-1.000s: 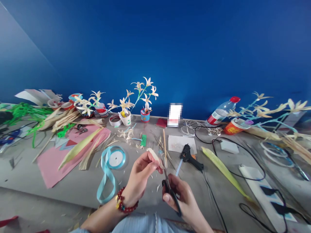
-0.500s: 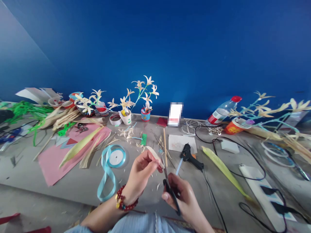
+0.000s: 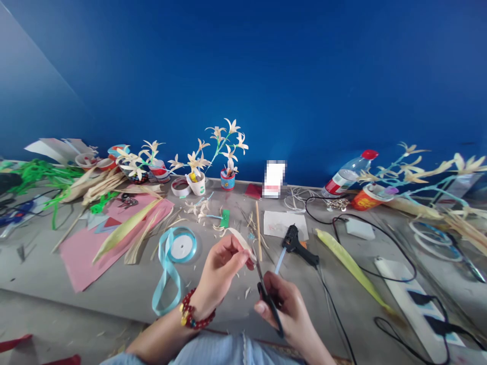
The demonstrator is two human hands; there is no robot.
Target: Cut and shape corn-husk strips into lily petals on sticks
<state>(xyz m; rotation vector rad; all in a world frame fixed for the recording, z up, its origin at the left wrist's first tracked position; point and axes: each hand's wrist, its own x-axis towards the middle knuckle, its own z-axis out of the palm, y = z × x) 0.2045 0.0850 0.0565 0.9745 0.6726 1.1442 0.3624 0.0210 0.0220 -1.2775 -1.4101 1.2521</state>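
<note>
Left hand: the left hand (image 3: pixel 220 276) is raised over the table (image 3: pixel 114 299), with a red bead bracelet (image 3: pixel 192 313) on the wrist.
Left fingers: the thumb and forefinger are pressed together, pinching the near end of the strip; the other fingers curl in behind them.
Strip: the pale strip (image 3: pixel 239 236) sticks up and away from the left fingertips, above the table and just left of the scissors' tip.
Right hand: the right hand (image 3: pixel 291 310) is low, just right of the left hand, closed around the scissors' handles.
Right fingers: they are bent through and around the black loops, and the thumb lies on the near side.
Scissors: the scissors (image 3: pixel 266 293) point up and left, with the tip at the strip's lower edge beside the left fingertips. I cannot tell how far the blades are open.
Scraps: small pale scraps (image 3: pixel 247 291) lie on the table under the hands.
Glue gun: a black glue gun (image 3: pixel 299 247) lies just beyond the right hand.
Stick: a thin stick (image 3: pixel 258 228) lies behind the strip.
Ribbon: a light blue ribbon (image 3: pixel 167 271) trails from its spool, left of the left hand.
Paper: pink paper (image 3: pixel 79 256) lies further left.
Back edge: cups of pale flowers (image 3: pixel 224 147) and a bottle (image 3: pixel 348 177) stand there.
</note>
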